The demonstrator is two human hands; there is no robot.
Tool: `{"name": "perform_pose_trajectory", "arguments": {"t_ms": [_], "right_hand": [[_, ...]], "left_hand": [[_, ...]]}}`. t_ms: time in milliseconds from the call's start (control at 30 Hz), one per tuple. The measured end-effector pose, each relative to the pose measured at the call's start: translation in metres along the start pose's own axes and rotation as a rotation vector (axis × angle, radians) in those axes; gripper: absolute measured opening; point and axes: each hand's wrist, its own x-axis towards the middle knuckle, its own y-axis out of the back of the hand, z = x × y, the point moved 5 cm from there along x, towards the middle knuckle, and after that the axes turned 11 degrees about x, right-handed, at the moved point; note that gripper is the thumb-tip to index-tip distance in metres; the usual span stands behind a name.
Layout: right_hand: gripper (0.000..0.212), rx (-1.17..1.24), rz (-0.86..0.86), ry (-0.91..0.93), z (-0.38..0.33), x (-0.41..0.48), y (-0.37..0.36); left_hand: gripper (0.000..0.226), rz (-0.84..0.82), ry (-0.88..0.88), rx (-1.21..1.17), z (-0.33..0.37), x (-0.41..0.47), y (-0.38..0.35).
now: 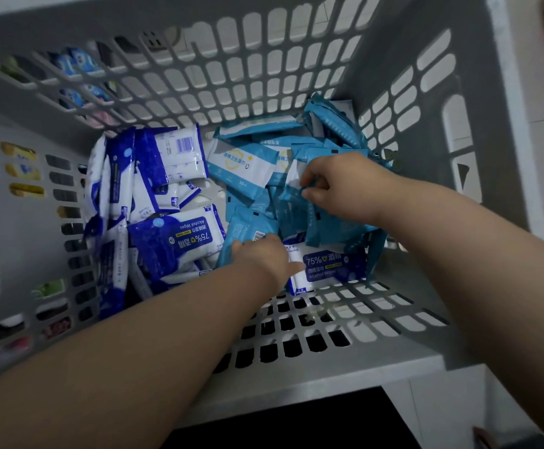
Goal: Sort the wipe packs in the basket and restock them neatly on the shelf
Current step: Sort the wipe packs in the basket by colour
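Teal packs (332,126) heaped right, navy packs (167,244) left in my grey basket (329,367); right hand (342,186) fingers pinch one teal pack (291,194), left hand (264,259) grip I cannot tell.

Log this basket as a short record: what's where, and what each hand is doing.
container: grey basket
left side: dark blue packs
right side: light blue packs
stray: alcohol-wipes pack by the near wall, on the light blue side
right hand: pinches one light blue pack
left hand: rests on light blue packs, grip unclear
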Motion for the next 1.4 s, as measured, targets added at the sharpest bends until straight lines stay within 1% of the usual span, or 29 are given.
{"name": "perform_pose_trajectory", "arguments": {"t_ms": [33, 67, 167, 300, 433, 533, 567, 633, 767, 800, 833, 867, 900, 933, 967, 1000, 1033, 1067, 1100, 1133, 1167, 1200, 1267, 1300, 1400], "right_hand": [[0.023, 0.003, 0.003, -0.001, 0.0, 0.0, 0.0], [0.024, 0.004, 0.005, -0.004, 0.0, 0.0, 0.0], [0.024, 0.009, 0.006, -0.012, 0.0, 0.0, -0.001], [0.024, -0.004, 0.01, -0.012, 0.0, 0.0, -0.003], [0.024, -0.002, 0.006, -0.011, -0.001, 0.001, 0.001], [0.023, -0.017, -0.04, -0.024, 0.0, 0.001, -0.002], [0.023, -0.033, -0.06, -0.029, 0.001, 0.001, -0.004], [0.024, -0.073, -0.086, -0.034, 0.002, 0.0, -0.009], [0.023, -0.131, -0.112, -0.038, -0.006, -0.001, -0.016], [0.023, -0.129, -0.12, -0.03, -0.011, -0.001, -0.019], [0.023, -0.127, -0.125, -0.013, -0.016, -0.001, -0.022], [0.023, -0.128, -0.129, 0.009, -0.022, -0.001, -0.026], [0.024, -0.132, -0.136, 0.028, -0.027, 0.0, -0.031], [0.025, -0.13, -0.145, 0.045, -0.033, 0.0, -0.036], [0.026, -0.123, -0.156, 0.059, -0.038, 0.002, -0.043], [0.027, -0.119, -0.168, 0.077, -0.043, 0.004, -0.05], [0.029, -0.125, -0.182, 0.099, -0.047, 0.007, -0.058], [0.031, -0.143, -0.2, 0.126, -0.051, 0.01, -0.067], [0.034, -0.175, -0.23, 0.159, -0.054, 0.014, -0.077], [0.039, -0.221, -0.273, 0.2, -0.058, 0.016, -0.088], [0.045, -0.281, -0.33, 0.248, -0.061, 0.017, -0.1], [0.051, -0.349, -0.39, 0.306, -0.064, 0.016, -0.113], [0.059, -0.5, -0.501, 0.399, -0.061, 0.016, -0.136], [0.06, -0.581, -0.544, 0.408, -0.056, 0.016, -0.144], [0.058, -0.737, -0.601, 0.387, -0.042, 0.014, -0.147]], "left_hand": [[0.071, -0.037, -0.018, -0.069, 0.001, 0.001, -0.003], [0.068, -0.059, -0.043, -0.159, 0.002, 0.001, -0.004], [0.032, -0.067, -0.071, -0.413, -0.002, 0.001, -0.004], [0.032, -0.063, -0.041, -0.626, -0.017, -0.005, 0.003], [0.027, -0.121, -0.047, -0.917, -0.03, -0.03, 0.011], [0.023, -0.092, -0.003, -1.051, -0.061, -0.062, 0.028], [0.019, -0.05, 0.021, -1.037, -0.076, -0.075, 0.035], [0.016, 0.091, 0.091, -1.01, -0.114, -0.1, 0.046], [0.015, 0.284, 0.343, -1.071, -0.196, -0.114, 0.048], [0.014, 0.292, 0.399, -1.029, -0.208, -0.11, 0.043], [0.011, 0.288, 0.468, -0.886, -0.221, -0.105, 0.036], [0.014, 0.288, 0.567, -0.707, -0.23, -0.101, 0.033], [0.021, 0.327, 0.593, -0.487, -0.233, -0.096, 0.033], [0.026, 0.425, 0.569, -0.214, -0.231, -0.095, 0.039], [0.027, 0.477, 0.5, -0.027, -0.223, -0.09, 0.046], [0.029, 0.601, 0.438, 0.055, -0.212, -0.088, 0.053], [0.035, 0.715, 0.354, 0.022, -0.2, -0.085, 0.056], [0.045, 0.747, 0.234, 0.09, -0.181, -0.082, 0.056], [0.054, 0.737, 0.01, 0.166, -0.158, -0.074, 0.05], [0.057, 0.719, -0.19, 0.296, -0.136, -0.069, 0.04], [0.055, 0.644, -0.305, 0.37, -0.125, -0.063, 0.026], [0.053, 0.521, -0.295, 0.453, -0.127, -0.056, 0.013], [0.055, 0.341, -0.189, 0.563, -0.141, -0.048, -0.004], [0.056, 0.279, -0.14, 0.602, -0.147, -0.047, -0.008], [0.056, 0.177, -0.083, 0.663, -0.153, -0.049, -0.006]]}}
